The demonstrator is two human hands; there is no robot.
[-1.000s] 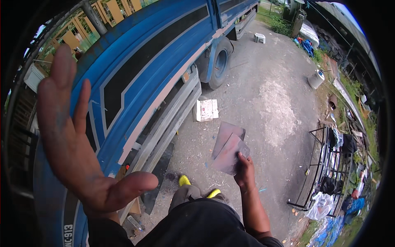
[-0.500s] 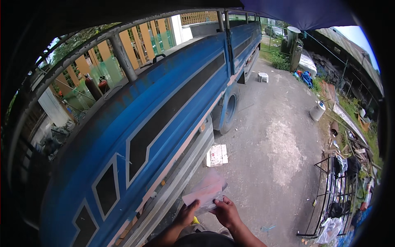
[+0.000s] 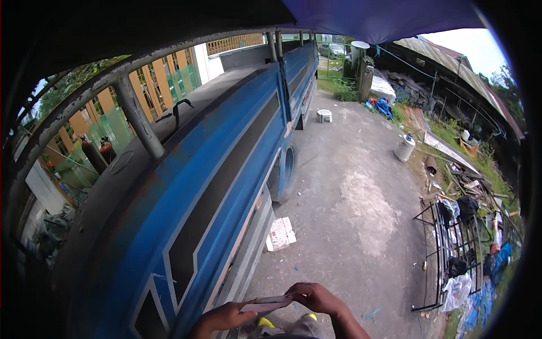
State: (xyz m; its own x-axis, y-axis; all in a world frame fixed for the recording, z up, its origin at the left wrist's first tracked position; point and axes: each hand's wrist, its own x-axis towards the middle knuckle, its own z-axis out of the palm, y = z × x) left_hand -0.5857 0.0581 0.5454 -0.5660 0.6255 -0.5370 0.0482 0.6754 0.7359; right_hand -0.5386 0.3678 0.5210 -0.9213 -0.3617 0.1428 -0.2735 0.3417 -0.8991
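A flat white package (image 3: 280, 233) with reddish markings is seen lying on the concrete ground (image 3: 361, 214) just beside the blue truck side (image 3: 226, 186), near the rear wheel (image 3: 288, 169), while a small white stool (image 3: 324, 116) stands farther off and a pale cylindrical canister (image 3: 404, 148) is set at the right edge of the paving. At the lower edge, a thin flat greyish sheet (image 3: 264, 304) is held nearly edge-on between both hands: the left hand (image 3: 220, 319) is closed on its left end with the thumb laid on top, and the right hand (image 3: 316, 296) is curled over its right end, fingers bent down onto it
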